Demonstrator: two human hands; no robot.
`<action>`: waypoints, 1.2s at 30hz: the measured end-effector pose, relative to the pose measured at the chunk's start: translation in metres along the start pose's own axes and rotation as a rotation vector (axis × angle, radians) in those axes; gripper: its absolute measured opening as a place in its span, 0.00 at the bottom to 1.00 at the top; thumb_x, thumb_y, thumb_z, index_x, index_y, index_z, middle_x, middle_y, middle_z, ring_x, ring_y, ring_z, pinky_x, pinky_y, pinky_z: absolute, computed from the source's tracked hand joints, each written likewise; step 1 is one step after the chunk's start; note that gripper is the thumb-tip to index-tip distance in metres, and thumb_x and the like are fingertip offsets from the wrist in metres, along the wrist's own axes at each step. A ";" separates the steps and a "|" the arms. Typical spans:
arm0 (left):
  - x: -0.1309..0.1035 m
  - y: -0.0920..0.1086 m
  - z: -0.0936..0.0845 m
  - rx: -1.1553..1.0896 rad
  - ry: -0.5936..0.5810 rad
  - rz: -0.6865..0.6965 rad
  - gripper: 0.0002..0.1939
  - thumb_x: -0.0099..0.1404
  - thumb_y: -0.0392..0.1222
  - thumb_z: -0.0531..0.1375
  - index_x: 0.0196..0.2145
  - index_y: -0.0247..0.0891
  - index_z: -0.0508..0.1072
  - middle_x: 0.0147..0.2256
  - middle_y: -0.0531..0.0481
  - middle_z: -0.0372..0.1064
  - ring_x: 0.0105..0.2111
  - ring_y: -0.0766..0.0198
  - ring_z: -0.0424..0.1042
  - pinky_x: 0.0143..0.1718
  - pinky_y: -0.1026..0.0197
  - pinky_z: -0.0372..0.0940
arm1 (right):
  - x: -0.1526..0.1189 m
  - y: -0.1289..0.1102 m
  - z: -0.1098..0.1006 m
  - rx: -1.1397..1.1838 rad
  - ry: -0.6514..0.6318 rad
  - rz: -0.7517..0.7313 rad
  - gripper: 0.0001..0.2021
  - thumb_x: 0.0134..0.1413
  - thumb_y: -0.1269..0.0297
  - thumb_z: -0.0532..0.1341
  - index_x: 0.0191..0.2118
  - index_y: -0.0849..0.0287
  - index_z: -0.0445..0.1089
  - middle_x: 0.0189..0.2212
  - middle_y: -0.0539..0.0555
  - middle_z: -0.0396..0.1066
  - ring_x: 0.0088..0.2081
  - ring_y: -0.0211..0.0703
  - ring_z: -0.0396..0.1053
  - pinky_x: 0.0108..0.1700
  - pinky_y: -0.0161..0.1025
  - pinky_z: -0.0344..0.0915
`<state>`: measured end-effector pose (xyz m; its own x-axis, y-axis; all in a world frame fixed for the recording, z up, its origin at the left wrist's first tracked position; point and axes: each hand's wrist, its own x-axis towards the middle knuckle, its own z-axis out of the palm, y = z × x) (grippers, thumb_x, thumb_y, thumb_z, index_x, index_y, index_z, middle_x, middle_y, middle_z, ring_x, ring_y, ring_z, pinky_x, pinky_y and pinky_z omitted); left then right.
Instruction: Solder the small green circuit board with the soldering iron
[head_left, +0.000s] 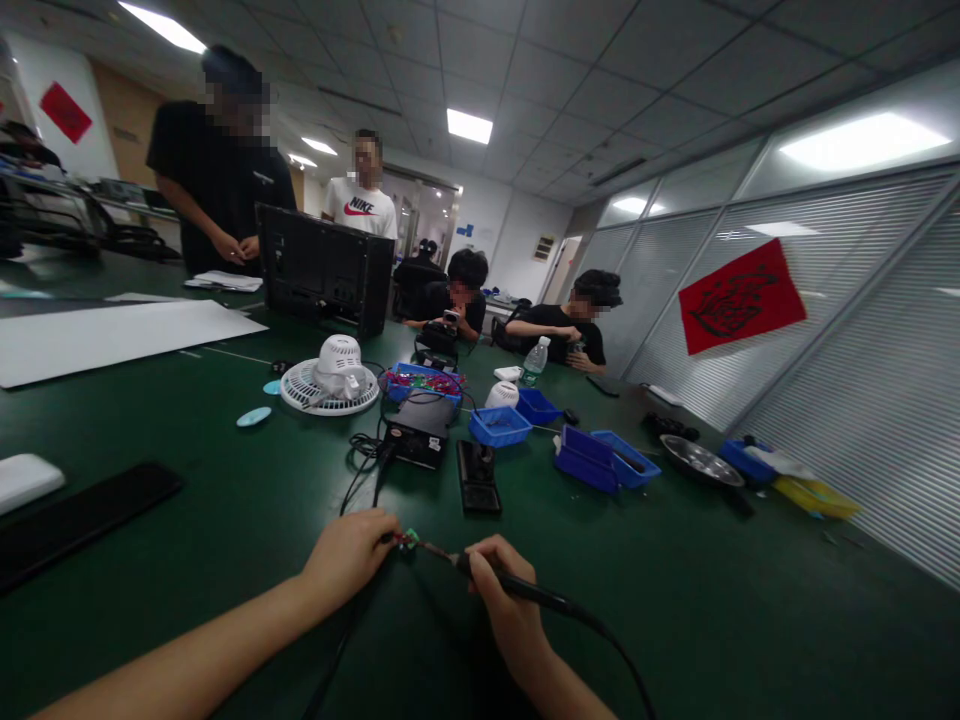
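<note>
My right hand (pixel 506 590) is closed around the dark handle of a soldering iron (pixel 532 590), whose cable trails off toward the lower right. The iron's thin tip points left and reaches a small green circuit board (pixel 409 541); whether it touches the board I cannot tell. My left hand (pixel 354 548) pinches reddish wires by the board, its fingertips partly hiding them. Beyond my hands stand a black soldering station box (pixel 417 436) and a dark iron stand (pixel 478 480).
A white fan part (pixel 330 385) lies left of the box. Blue trays (pixel 501 427) stand to the right, near a metal dish (pixel 701 460). A dark slab (pixel 90 515) rests at left. Behind a monitor (pixel 322 265), other people stand and sit around the green table (pixel 262 620).
</note>
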<state>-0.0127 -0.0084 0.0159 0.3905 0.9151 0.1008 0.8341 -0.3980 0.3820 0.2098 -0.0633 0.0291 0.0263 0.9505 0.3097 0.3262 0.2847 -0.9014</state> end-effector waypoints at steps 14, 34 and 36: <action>0.000 0.001 -0.002 -0.038 -0.016 0.012 0.09 0.65 0.39 0.53 0.36 0.44 0.74 0.37 0.52 0.73 0.39 0.62 0.70 0.39 0.64 0.60 | -0.002 0.004 0.000 -0.146 -0.037 -0.116 0.09 0.56 0.65 0.57 0.27 0.59 0.70 0.22 0.49 0.68 0.24 0.38 0.65 0.29 0.33 0.61; 0.000 0.001 -0.001 -0.014 -0.004 0.037 0.09 0.66 0.38 0.53 0.35 0.43 0.73 0.34 0.53 0.71 0.37 0.63 0.70 0.36 0.65 0.58 | -0.005 0.005 -0.001 -0.182 -0.021 -0.183 0.08 0.56 0.64 0.57 0.28 0.59 0.70 0.23 0.50 0.69 0.25 0.40 0.67 0.28 0.34 0.61; 0.001 0.001 -0.001 -0.013 0.001 0.035 0.09 0.66 0.38 0.53 0.35 0.43 0.73 0.34 0.53 0.71 0.37 0.62 0.70 0.35 0.65 0.58 | -0.006 0.004 -0.001 -0.184 -0.032 -0.189 0.09 0.56 0.64 0.56 0.28 0.59 0.70 0.23 0.50 0.69 0.25 0.40 0.67 0.28 0.34 0.61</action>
<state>-0.0116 -0.0083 0.0173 0.4192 0.9006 0.1149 0.8147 -0.4289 0.3903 0.2125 -0.0675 0.0237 -0.0801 0.8868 0.4551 0.4893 0.4327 -0.7572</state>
